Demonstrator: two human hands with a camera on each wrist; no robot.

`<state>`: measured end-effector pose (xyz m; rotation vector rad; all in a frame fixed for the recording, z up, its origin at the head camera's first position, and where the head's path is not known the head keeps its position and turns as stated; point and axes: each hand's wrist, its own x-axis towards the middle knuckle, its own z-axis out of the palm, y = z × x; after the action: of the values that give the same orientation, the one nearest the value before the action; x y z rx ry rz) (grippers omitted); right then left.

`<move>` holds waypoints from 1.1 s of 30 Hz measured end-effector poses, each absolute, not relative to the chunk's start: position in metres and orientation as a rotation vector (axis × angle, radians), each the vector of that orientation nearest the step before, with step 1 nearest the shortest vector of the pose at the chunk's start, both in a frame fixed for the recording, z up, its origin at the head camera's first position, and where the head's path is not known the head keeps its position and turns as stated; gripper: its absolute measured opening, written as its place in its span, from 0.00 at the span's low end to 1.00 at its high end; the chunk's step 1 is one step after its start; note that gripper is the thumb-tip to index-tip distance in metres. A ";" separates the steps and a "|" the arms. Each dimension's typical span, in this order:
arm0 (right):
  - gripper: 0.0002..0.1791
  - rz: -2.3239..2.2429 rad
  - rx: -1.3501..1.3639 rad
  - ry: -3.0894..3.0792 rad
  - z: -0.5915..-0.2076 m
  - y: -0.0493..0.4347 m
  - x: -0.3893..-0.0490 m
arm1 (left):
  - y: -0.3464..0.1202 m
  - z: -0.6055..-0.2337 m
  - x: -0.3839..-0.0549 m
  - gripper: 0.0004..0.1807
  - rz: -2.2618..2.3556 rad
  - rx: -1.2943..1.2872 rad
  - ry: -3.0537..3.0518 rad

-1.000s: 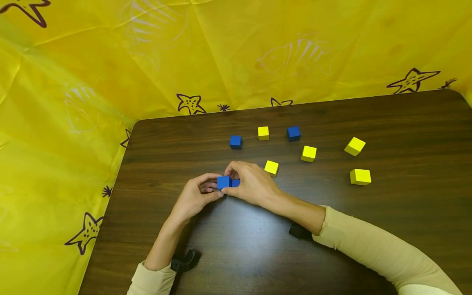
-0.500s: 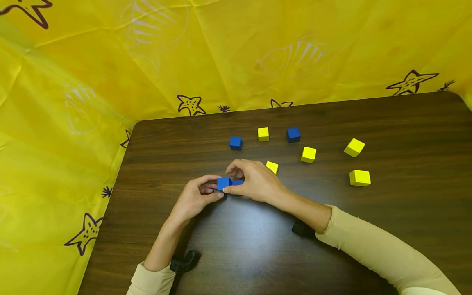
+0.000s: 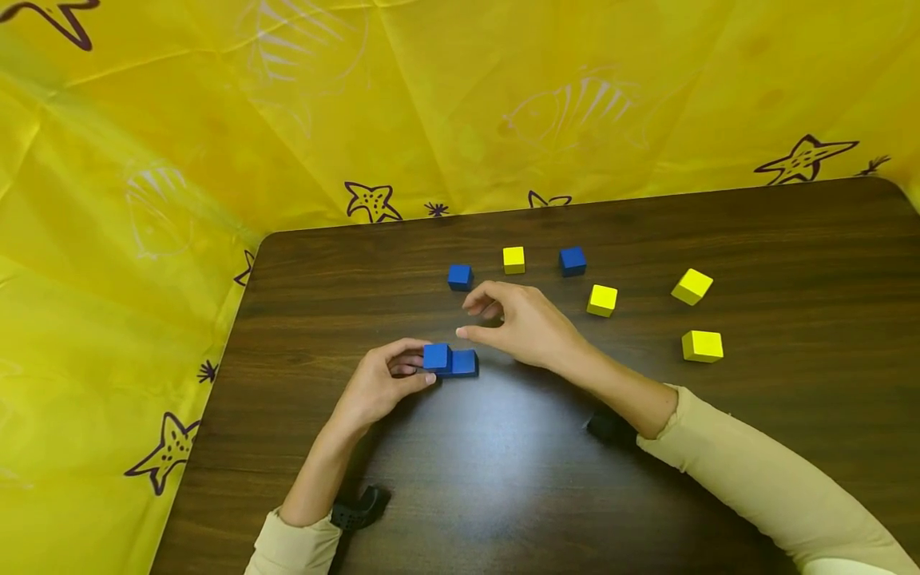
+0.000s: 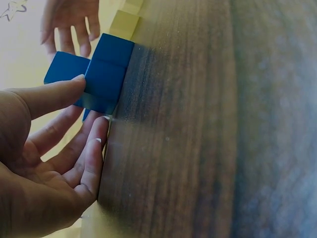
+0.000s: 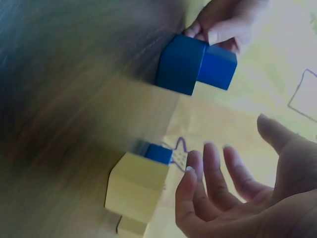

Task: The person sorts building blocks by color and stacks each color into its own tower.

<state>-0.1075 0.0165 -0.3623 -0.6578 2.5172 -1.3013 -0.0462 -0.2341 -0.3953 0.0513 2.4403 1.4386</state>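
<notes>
Two blue cubes sit side by side on the table, the right one point(image 3: 464, 362) bare on top. A third blue cube point(image 3: 435, 356) is stacked on the left one. My left hand point(image 3: 377, 383) holds this small stack from the left, thumb point(image 4: 59, 96) at its near side and fingers behind. Up and to the right of the stack is my right hand point(image 3: 532, 323), thumb and fingers apart, holding nothing. A yellow cube point(image 5: 138, 186) lies near it in the right wrist view; in the head view that hand hides it.
Farther back on the dark wooden table point(image 3: 345, 287) lie a blue cube point(image 3: 460, 277), a yellow cube point(image 3: 513, 260) and another blue cube point(image 3: 573, 261). More yellow cubes point(image 3: 601, 301) lie to the right. A yellow patterned cloth point(image 3: 460, 104) hangs behind the table.
My right hand has let go of the blue cubes and moved up and to the right, now covering the nearest yellow cube. My left hand stays on the stack.
</notes>
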 end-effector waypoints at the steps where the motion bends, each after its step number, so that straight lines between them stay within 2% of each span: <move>1: 0.21 -1.302 -0.659 2.525 -0.362 0.018 -0.108 | -0.234 -0.395 -0.046 0.22 1.435 0.046 2.440; 11: 0.20 -1.266 -0.678 2.590 -0.359 0.036 -0.117 | -0.234 -0.396 -0.045 0.23 1.422 0.034 2.443; 23: 0.26 -1.218 -0.660 2.638 -0.354 0.063 -0.122 | -0.235 -0.397 -0.045 0.23 1.423 0.072 2.443; 33: 0.27 -1.235 -0.621 2.700 -0.352 0.080 -0.131 | -0.234 -0.396 -0.044 0.24 1.452 0.051 2.435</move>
<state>-0.1309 0.0805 -0.3523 -0.6212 2.6996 -1.2347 -0.0436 -0.2335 -0.3959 0.0511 2.4352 1.4517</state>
